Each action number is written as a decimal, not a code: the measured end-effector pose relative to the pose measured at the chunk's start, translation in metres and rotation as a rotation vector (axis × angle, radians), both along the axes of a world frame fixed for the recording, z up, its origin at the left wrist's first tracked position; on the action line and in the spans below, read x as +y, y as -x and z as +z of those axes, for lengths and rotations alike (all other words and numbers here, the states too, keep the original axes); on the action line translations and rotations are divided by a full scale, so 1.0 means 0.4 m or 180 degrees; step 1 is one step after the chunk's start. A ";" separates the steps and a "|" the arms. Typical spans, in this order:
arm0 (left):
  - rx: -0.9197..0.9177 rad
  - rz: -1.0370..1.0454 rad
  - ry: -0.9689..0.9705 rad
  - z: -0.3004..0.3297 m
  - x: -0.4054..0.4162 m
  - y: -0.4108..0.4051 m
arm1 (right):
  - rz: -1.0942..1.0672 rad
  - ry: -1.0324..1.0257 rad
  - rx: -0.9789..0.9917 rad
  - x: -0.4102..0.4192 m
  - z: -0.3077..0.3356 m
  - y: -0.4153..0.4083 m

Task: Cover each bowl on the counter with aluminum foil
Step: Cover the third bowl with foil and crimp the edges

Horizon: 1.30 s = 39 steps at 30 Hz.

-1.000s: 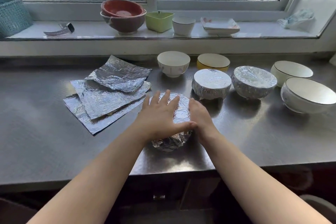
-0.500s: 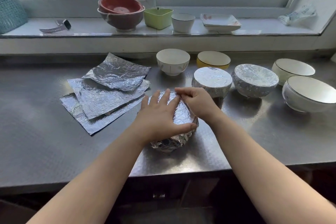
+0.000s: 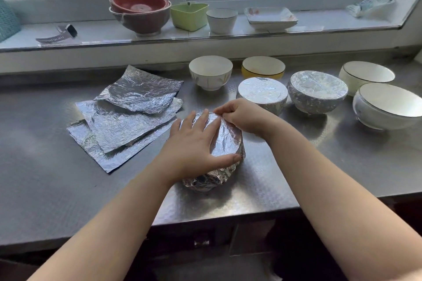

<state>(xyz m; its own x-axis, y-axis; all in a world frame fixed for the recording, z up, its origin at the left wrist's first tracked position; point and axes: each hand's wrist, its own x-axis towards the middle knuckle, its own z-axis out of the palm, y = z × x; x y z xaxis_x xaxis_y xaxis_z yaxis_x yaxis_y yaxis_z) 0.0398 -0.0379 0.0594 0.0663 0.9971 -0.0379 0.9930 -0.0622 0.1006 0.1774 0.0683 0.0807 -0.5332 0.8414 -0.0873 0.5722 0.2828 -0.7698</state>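
A foil-wrapped bowl (image 3: 226, 143) stands near the front of the steel counter (image 3: 296, 155). My left hand (image 3: 194, 146) lies flat on its foil top, fingers spread, thumb along the near rim. My right hand (image 3: 242, 116) curls over the far right rim and pinches the foil there. Two more foil-covered bowls (image 3: 262, 93) (image 3: 317, 93) sit behind. Uncovered bowls: a white one (image 3: 210, 73), a yellow one (image 3: 262, 68), and two white ones (image 3: 367, 75) (image 3: 388, 105) at the right. Loose foil sheets (image 3: 127, 118) lie to the left.
On the window sill stand stacked red-brown bowls (image 3: 140, 11), a green container (image 3: 189, 16), a white cup (image 3: 221, 20), square plates (image 3: 270, 17), a watch (image 3: 58, 34) and a teal basket (image 3: 6, 20). The counter's front edge runs just below the wrapped bowl.
My right hand has moved from the near right side of the bowl up to its far right rim and now pinches the foil. My left hand stays flat on top.
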 end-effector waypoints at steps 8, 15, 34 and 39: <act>0.0029 -0.0023 -0.0015 -0.002 0.001 0.003 | 0.0082 0.0496 0.0058 0.007 -0.014 -0.004; 0.0025 -0.0046 -0.0024 -0.003 0.002 0.005 | -0.0137 0.1266 0.0633 0.008 -0.025 -0.017; 0.0025 -0.0120 0.0060 0.009 -0.004 0.010 | -0.0093 0.2030 0.0853 -0.019 -0.054 -0.044; 0.0002 -0.0118 0.0073 0.013 -0.007 0.009 | -0.1149 0.0739 0.1016 -0.021 -0.018 -0.087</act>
